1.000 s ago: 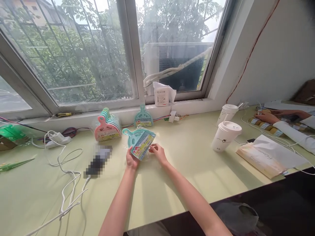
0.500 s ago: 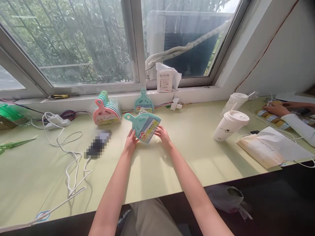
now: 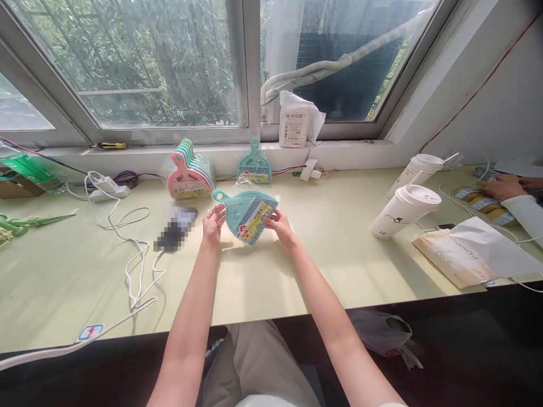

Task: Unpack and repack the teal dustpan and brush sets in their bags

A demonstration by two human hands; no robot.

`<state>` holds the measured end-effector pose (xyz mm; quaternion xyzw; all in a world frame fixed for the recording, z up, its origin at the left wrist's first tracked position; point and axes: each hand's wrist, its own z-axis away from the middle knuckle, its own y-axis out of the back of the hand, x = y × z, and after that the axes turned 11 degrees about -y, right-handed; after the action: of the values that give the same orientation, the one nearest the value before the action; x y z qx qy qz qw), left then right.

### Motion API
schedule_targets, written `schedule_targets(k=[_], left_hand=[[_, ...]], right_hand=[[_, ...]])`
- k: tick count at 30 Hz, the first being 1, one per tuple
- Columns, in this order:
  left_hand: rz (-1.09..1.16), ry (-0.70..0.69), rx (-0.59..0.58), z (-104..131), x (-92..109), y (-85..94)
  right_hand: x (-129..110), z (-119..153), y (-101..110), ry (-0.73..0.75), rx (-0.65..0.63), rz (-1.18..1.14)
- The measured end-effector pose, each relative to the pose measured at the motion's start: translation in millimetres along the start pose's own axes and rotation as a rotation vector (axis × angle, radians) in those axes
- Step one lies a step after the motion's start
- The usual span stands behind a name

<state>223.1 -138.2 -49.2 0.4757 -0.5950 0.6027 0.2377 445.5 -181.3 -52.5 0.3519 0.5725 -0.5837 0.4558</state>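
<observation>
1. Above the pale green table [image 3: 297, 265], you hold a teal mini dustpan-and-brush set [image 3: 248, 212] in its clear wrap. It is lifted off the table and tilted, with the round handle end pointing left.
2. Your left hand [image 3: 212, 221] has its fingers spread and loose, touching the set's left edge near the handle. That looks more like a prop than a firm hold. Curl those fingers around the edge so the set cannot slip.
3. Your right hand [image 3: 278, 221] pinches the lower right corner, thumb on the label side. Hold it gently so the thin wrap does not tear.
4. Turn the set slowly, so the brush stays tucked inside the pan.
5. Watch what sits close by. A stack of pink and teal dustpan sets [image 3: 190, 172] leans at the wall, just behind your left hand. One more teal dustpan set [image 3: 254, 165] stands beside it.
6. Keep your elbows clear of the white cable [image 3: 136, 265] on your left and the lidded paper cup [image 3: 403, 210] on your right.
</observation>
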Motion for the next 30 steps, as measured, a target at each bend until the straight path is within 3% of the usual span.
schedule_targets(k=[3,6,9,11,13,15,17,19,23,24,26,30], left_hand=[[0.067,-0.091,0.142,-9,17,8.4],[0.036,-0.273,0.397,-19,42,35.4],[-0.221,-0.425,0.705,-23,67,72.4],[-0.459,-0.474,0.844,-18,81,89.8],[-0.682,-0.594,0.948,-8,89,93.8],[-0.837,-0.793,0.990,4,91,82.1],[-0.865,-0.929,0.872,13,83,57.0],[-0.739,-0.851,0.546,19,64,24.6],[-0.302,-0.076,-0.183,25,7,-28.6],[-0.269,-0.003,-0.245,25,-5,-34.4],[-0.212,0.020,-0.193,24,-24,-36.0],[-0.188,0.007,-0.073,17,-32,-18.0]], right_hand=[[-2,4,-2,-0.002,-0.037,0.007],[-3,4,7,0.014,0.028,-0.045],[-3,1,23,0.040,0.140,-0.140],[-2,-2,32,0.053,0.190,-0.173],[0,-4,36,0.052,0.226,-0.180],[4,-5,36,0.037,0.249,-0.185],[7,-6,31,0.023,0.242,-0.191],[9,-6,23,0.022,0.214,-0.193],[14,-8,9,0.042,0.160,-0.164],[16,-8,8,0.034,0.149,-0.136],[17,-8,10,-0.066,0.112,-0.046],[9,-8,33,-0.344,-0.040,0.123]])
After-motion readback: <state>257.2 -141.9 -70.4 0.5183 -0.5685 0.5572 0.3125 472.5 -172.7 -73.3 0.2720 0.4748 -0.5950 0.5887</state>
